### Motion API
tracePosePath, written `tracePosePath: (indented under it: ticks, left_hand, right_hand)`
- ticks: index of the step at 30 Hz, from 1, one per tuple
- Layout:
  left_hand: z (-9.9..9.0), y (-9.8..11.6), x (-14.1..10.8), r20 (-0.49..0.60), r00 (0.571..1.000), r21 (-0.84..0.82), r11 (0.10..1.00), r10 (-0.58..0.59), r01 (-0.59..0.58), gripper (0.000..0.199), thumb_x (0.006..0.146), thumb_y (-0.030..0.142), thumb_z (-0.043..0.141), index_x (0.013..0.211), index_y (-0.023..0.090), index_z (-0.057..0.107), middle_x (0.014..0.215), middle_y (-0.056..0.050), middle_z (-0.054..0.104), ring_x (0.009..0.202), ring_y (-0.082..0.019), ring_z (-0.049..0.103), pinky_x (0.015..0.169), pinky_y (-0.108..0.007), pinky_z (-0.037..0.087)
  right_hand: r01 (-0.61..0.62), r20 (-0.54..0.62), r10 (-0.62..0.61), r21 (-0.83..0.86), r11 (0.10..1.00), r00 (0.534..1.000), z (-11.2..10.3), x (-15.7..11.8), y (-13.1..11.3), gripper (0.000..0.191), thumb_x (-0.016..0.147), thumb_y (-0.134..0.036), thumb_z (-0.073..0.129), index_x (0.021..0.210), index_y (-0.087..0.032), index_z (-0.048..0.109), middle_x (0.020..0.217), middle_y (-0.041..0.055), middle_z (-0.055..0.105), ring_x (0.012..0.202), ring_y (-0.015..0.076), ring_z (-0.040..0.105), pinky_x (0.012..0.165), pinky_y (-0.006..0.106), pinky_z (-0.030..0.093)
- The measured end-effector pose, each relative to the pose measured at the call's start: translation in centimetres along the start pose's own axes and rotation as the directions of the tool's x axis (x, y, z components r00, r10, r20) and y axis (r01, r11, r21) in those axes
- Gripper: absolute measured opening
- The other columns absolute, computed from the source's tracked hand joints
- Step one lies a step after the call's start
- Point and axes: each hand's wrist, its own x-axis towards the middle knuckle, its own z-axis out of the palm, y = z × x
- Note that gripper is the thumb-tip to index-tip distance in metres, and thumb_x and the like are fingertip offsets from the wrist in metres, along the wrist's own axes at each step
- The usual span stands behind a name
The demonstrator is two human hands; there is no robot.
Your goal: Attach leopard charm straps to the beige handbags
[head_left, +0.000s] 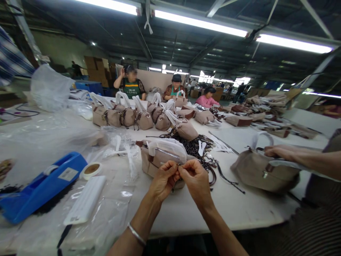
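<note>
A taupe handbag (pixel 149 161) with a zipped top and white-wrapped handles (pixel 170 145) sits on the table in front of me. Before its near side, my left hand (pixel 166 177) and my right hand (pixel 195 179) meet, fingertips pinched together. Whatever lies between the fingers is too small to make out. Just behind the handbag is a heap of dark braided cords (pixel 191 144), with a loose corded strap (pixel 226 177) trailing to the right.
At left lie a blue tape dispenser (pixel 45 188), a tape roll (pixel 91 170), a white power strip (pixel 86 199) and clear plastic sheets (pixel 53 131). On the right, a co-worker's hand (pixel 279 152) touches another handbag (pixel 266 170). Several handbags (pixel 144 119) stand across the table, where people sit.
</note>
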Motion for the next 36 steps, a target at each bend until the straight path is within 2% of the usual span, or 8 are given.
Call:
tracePosePath:
  ticks: [6,14,21,28,30,33,34,36]
  left_hand:
    - [0.0,0.3,0.0,0.033,0.991,0.152,0.980,0.127,-0.131,0.026,0.066,0.026,0.084,0.068,0.013,0.062,0.063,0.002,0.061,0.056,-0.006,0.056,0.058,-0.016,0.048]
    - [-0.3,0.7,0.0,0.105,0.973,0.319,0.920,0.206,-0.229,0.027,0.071,0.036,0.078,0.070,0.015,0.060,0.060,-0.001,0.065,0.055,-0.012,0.061,0.059,-0.024,0.048]
    - [-0.7,0.8,0.0,0.196,0.959,0.405,0.874,0.203,-0.268,0.025,0.074,0.036,0.076,0.071,0.015,0.061,0.062,-0.003,0.066,0.059,-0.016,0.064,0.063,-0.029,0.051]
    - [-1.3,1.9,0.5,0.211,0.938,0.614,0.710,0.274,-0.345,0.023,0.071,0.036,0.077,0.067,0.016,0.067,0.061,-0.002,0.064,0.058,-0.013,0.058,0.058,-0.024,0.045]
    - [-1.9,2.3,0.7,0.192,0.938,0.640,0.688,0.288,-0.343,0.023,0.069,0.037,0.078,0.069,0.016,0.069,0.062,-0.001,0.063,0.060,-0.014,0.057,0.059,-0.025,0.045]
    - [-3.1,3.1,0.5,0.097,0.941,0.646,0.699,0.323,-0.306,0.031,0.066,0.045,0.078,0.077,0.017,0.070,0.063,-0.002,0.063,0.059,-0.015,0.056,0.058,-0.027,0.046]
    - [-3.5,3.3,0.3,0.064,0.937,0.660,0.690,0.343,-0.298,0.033,0.066,0.048,0.077,0.077,0.017,0.070,0.063,-0.001,0.063,0.059,-0.016,0.056,0.058,-0.027,0.047]
    - [-4.4,3.5,-0.2,0.008,0.919,0.712,0.643,0.394,-0.282,0.035,0.070,0.052,0.072,0.074,0.017,0.069,0.060,-0.001,0.061,0.059,-0.016,0.055,0.059,-0.027,0.046]
  right_hand:
    - [-0.059,0.022,0.057,0.057,0.997,0.998,0.0,0.1,-0.3,0.015,0.074,-0.029,0.067,0.071,-0.020,0.054,0.064,-0.0033,0.060,0.057,0.0139,0.059,0.056,0.025,0.049]
    - [-0.223,0.270,0.177,0.151,0.963,0.946,-1.1,1.2,-1.0,0.024,0.070,-0.038,0.072,0.070,-0.019,0.056,0.062,0.0004,0.066,0.060,0.0162,0.063,0.058,0.027,0.050]
    - [-0.218,0.255,0.179,0.135,0.966,0.950,-1.0,1.4,-0.5,0.025,0.070,-0.032,0.070,0.068,-0.022,0.047,0.056,-0.0028,0.063,0.053,0.0143,0.059,0.052,0.024,0.045]
    - [-0.343,0.373,0.254,0.197,0.918,0.893,-1.0,1.8,-1.4,0.023,0.067,-0.034,0.067,0.074,-0.021,0.050,0.055,-0.0036,0.063,0.049,0.0145,0.059,0.049,0.025,0.045]
    - [-0.253,0.301,0.224,0.061,0.966,0.927,-1.9,2.2,-1.6,0.021,0.070,-0.036,0.065,0.081,-0.020,0.056,0.058,-0.0026,0.063,0.053,0.0165,0.061,0.050,0.026,0.045]
    - [-0.038,0.047,0.054,-0.293,0.955,0.997,-3.6,3.2,-0.9,0.038,0.070,-0.038,0.067,0.103,-0.020,0.064,0.081,0.0031,0.069,0.073,0.0222,0.065,0.065,0.033,0.050]
    - [0.013,0.018,-0.006,-0.381,0.925,1.000,-4.0,3.5,-0.3,0.050,0.067,-0.036,0.070,0.114,-0.021,0.062,0.097,0.0060,0.070,0.086,0.0251,0.065,0.076,0.036,0.050]
    - [0.105,0.119,-0.054,-0.472,0.875,0.991,-4.1,4.1,0.8,0.072,0.059,-0.029,0.075,0.128,-0.022,0.055,0.124,0.0087,0.061,0.111,0.0291,0.057,0.092,0.039,0.045]
